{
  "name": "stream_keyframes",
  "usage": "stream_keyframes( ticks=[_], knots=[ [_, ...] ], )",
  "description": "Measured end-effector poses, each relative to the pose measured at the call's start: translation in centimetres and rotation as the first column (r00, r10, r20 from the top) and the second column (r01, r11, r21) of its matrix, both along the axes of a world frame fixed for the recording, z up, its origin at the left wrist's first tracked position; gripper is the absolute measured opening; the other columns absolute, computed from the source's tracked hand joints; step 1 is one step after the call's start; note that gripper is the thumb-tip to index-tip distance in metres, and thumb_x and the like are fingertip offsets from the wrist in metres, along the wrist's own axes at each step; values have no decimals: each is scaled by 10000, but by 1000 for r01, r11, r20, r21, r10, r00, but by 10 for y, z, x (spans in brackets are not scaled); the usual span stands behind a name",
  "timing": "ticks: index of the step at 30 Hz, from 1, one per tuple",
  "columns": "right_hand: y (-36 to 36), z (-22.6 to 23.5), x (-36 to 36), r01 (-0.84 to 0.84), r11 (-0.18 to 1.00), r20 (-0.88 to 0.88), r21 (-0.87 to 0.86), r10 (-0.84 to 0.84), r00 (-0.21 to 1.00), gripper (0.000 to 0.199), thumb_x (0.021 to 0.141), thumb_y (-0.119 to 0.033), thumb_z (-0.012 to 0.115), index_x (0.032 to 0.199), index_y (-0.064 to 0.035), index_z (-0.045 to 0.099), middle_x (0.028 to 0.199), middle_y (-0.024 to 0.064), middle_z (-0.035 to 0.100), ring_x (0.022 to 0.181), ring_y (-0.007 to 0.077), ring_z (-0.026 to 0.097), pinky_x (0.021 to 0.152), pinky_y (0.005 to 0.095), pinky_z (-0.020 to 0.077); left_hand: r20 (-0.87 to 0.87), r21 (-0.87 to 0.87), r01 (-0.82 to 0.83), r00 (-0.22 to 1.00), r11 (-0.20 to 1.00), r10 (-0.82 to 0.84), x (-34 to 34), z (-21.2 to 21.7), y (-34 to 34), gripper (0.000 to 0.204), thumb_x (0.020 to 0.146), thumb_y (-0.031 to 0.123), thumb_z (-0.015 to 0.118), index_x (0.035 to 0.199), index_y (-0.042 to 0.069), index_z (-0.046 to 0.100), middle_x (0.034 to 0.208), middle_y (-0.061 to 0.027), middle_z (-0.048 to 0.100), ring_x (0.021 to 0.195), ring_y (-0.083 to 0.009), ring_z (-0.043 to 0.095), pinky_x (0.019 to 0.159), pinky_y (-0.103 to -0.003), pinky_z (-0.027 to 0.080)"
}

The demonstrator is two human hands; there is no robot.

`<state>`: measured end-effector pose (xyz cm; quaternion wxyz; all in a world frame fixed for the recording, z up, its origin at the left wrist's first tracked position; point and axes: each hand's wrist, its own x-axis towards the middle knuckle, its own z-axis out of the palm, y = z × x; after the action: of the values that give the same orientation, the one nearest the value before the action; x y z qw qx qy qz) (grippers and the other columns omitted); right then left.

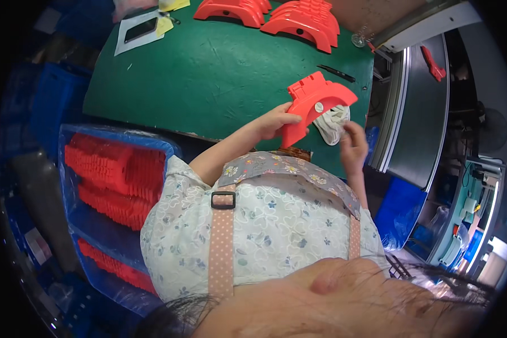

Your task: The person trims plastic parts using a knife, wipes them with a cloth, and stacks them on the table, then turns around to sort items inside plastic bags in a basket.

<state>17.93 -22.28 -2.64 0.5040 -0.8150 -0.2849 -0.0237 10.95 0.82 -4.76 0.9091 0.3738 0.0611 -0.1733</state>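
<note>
Wiping looks like the step in hand: the left hand (273, 121) grips a red arched plastic part (315, 107) above the green tabletop's (208, 73) near right edge, fingers closed round its lower end. The right hand (352, 143) pinches a white cloth (333, 121) against the part's underside; any further rubbing calls for a steady left-hand hold.

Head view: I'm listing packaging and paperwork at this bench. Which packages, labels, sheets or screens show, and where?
White sheet: far left of the green table, rectangular, a dark phone-like slab on it.
Yellow notes: beside that sheet, small, yellow.
Blue bag-lined crate: person's left, holding stacked red parts.
</note>
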Motion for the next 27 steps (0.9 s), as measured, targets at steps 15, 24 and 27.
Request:
stream_keyframes(
  ticks=[15,24,27],
  knots=[
    [-10,22,80,-392,911,-511,-124,280,812,267,793,-114,598,1030,-8,538,904,16,582,798,103,557,671,236,454,307,806,-211,948,553,-86,-21,19,33,386,709,169,644,1069,65,549,970,-65,577,817,-185,590,721,-340,472],
    [28,39,71,-283,946,407,-156,323,854,311,606,74,665,853,-45,518,1071,176,499,893,285,573,706,307,499,813,420,-803,540,-422,-218,-11,44,54,322,599,184,697,914,157,636,1042,-49,562,1024,-260,497,890,-406,347],
    [34,36,72,-301,939,430,-169,345,834,310,606,80,663,855,-37,521,1055,174,506,876,282,576,708,306,498,832,421,-806,526,-416,-177,-9,40,61,363,615,190,695,968,144,619,1091,-89,533,1043,-293,479,903,-396,346]
  ],
)
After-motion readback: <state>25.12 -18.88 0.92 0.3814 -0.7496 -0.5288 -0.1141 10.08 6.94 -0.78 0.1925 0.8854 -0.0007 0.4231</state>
